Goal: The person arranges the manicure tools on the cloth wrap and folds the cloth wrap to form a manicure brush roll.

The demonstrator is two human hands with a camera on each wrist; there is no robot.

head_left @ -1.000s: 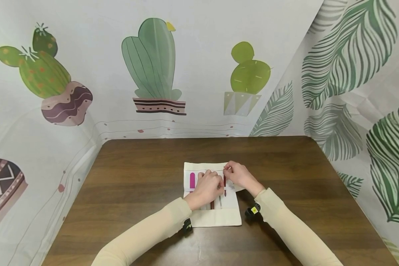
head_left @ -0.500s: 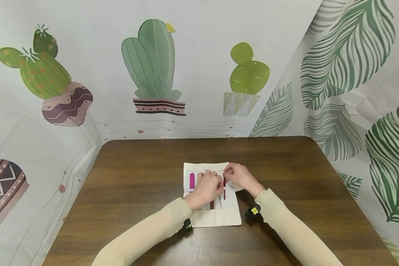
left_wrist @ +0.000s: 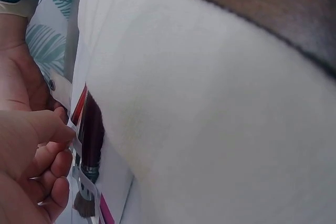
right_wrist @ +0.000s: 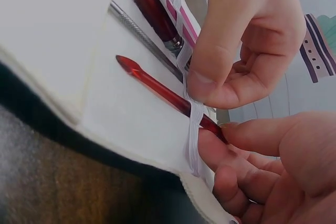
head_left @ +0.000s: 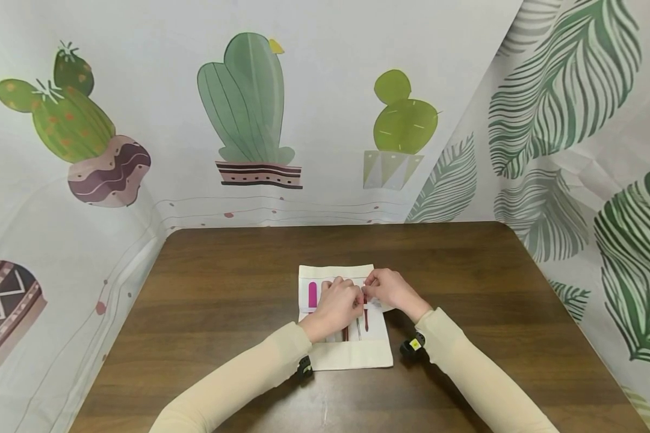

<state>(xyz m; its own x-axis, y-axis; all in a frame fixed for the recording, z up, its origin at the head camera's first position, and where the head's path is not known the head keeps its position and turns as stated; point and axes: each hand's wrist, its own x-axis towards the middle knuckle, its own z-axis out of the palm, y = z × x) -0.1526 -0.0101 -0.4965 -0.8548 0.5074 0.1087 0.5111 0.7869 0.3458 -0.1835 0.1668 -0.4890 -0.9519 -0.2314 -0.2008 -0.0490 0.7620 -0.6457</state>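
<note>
A cream cloth roll-up case lies unfolded on the table, with a white elastic band running across it. My right hand pinches the rear end of a slim red stick with a spade-shaped tip. That stick passes under the elastic, its tip pointing towards the case's near flap. My left hand pinches the elastic just beside the stick, between thumb and forefinger. Left of the stick, a thin metal tool with a knurled handle and a dark red brush sit in the band.
A bright pink flat strip stands in the case's left side. Brown wooden table surrounds the case. A small cloth tab with a metal snap sticks out at the case's right edge. A cactus-print curtain hangs behind.
The red stick has slid towards me under the elastic, its tip now lower on the case. My right hand has come slightly nearer with it; the left hand stays put.
</note>
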